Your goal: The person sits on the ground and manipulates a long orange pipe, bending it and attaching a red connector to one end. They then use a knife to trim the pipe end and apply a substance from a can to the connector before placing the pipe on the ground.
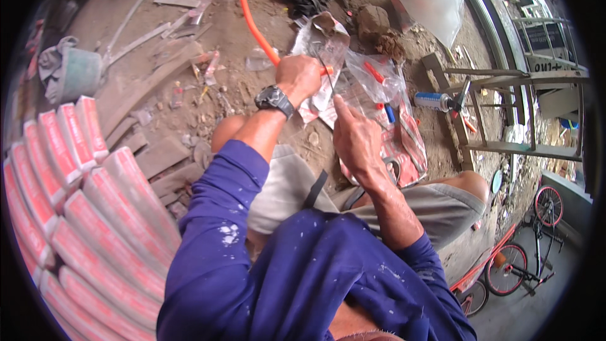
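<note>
My left hand (pixel 298 77), with a dark watch on its wrist, is closed around an orange pipe (pixel 251 24) close to its end. The pipe curves up and away to the top of the view, and its short cut end sticks out to the right of the fist. In my right hand (pixel 358 142) is a thin, narrow blade (pixel 329 82), with the index finger lying along it. The blade slants up beside the pipe's end; whether it touches the pipe I cannot tell. Under both hands lies a crumpled red-and-white sack (pixel 413 142) with a red piece (pixel 374 72) and a blue piece (pixel 389 113) on it.
Stacked red-and-white packs (pixel 107 233) fill the left side, below a greenish bucket (pixel 74 74). A spray can (pixel 432 101) lies by a metal ladder (pixel 530 79) at right. Rubble, boards and a clear plastic bag (pixel 435 3) cover the dirt floor. Bicycles (pixel 524 268) stand at lower right.
</note>
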`<action>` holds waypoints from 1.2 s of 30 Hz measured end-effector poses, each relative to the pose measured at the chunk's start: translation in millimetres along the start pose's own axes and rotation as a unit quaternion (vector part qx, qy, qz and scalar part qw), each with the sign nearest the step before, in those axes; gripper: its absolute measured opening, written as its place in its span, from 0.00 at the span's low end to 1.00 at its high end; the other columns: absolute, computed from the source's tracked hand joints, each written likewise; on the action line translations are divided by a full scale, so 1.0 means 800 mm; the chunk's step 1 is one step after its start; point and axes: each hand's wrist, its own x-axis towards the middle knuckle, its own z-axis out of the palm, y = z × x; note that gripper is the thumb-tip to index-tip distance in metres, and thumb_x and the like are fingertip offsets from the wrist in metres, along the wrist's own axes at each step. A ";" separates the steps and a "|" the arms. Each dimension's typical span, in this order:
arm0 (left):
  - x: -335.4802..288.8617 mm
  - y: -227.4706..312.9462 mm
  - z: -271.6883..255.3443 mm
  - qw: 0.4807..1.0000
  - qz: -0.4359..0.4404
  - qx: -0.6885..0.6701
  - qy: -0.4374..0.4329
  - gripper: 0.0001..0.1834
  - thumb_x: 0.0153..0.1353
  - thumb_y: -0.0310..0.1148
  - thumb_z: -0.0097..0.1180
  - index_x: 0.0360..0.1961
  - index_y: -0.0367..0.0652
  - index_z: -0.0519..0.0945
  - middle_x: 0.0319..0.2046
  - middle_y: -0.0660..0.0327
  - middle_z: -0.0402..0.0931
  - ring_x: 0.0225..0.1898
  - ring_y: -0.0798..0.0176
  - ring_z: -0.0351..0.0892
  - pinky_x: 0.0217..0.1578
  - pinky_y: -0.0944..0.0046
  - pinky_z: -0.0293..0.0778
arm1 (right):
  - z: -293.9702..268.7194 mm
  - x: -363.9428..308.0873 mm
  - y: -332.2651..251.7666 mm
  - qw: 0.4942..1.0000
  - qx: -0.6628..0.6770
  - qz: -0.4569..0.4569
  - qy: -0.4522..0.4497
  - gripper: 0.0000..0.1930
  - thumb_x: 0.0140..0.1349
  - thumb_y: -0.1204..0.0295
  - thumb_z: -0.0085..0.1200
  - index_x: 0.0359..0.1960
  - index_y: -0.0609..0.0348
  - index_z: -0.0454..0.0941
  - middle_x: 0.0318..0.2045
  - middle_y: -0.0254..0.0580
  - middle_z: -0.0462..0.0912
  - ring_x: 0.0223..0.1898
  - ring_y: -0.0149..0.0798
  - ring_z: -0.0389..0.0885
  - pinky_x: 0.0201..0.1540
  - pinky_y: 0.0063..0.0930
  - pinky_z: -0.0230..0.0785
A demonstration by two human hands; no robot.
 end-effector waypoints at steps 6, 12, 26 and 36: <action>0.015 0.004 0.003 0.999 0.034 -0.006 0.019 0.12 0.55 0.38 0.58 0.27 0.43 0.88 0.30 0.49 0.85 0.33 0.47 0.87 0.34 0.49 0.81 | 0.033 0.067 0.029 1.000 -0.022 -0.010 0.014 0.11 0.58 0.76 0.49 0.43 0.60 0.73 0.27 0.53 0.81 0.26 0.56 0.83 0.27 0.50 0.74; 0.017 0.006 0.005 1.000 0.015 0.005 0.001 0.11 0.56 0.38 0.58 0.28 0.43 0.88 0.28 0.49 0.85 0.33 0.47 0.87 0.34 0.49 0.81 | -0.004 0.017 0.014 1.000 0.004 0.009 -0.003 0.11 0.58 0.75 0.49 0.43 0.58 0.74 0.25 0.52 0.81 0.27 0.57 0.83 0.28 0.50 0.74; 0.019 0.026 0.032 0.998 0.051 -0.009 0.043 0.11 0.55 0.37 0.56 0.25 0.45 0.87 0.25 0.51 0.84 0.29 0.48 0.87 0.29 0.49 0.80 | 0.024 0.084 0.034 0.998 -0.021 0.055 -0.008 0.09 0.62 0.73 0.45 0.40 0.58 0.77 0.30 0.56 0.84 0.34 0.58 0.84 0.37 0.53 0.73; 0.025 -0.004 0.069 0.998 0.027 -0.025 0.054 0.11 0.57 0.35 0.56 0.23 0.46 0.87 0.25 0.50 0.84 0.28 0.49 0.86 0.29 0.50 0.79 | 0.014 0.057 0.002 0.993 -0.073 0.033 -0.086 0.07 0.60 0.74 0.49 0.38 0.62 0.75 0.25 0.52 0.82 0.27 0.55 0.83 0.28 0.48 0.74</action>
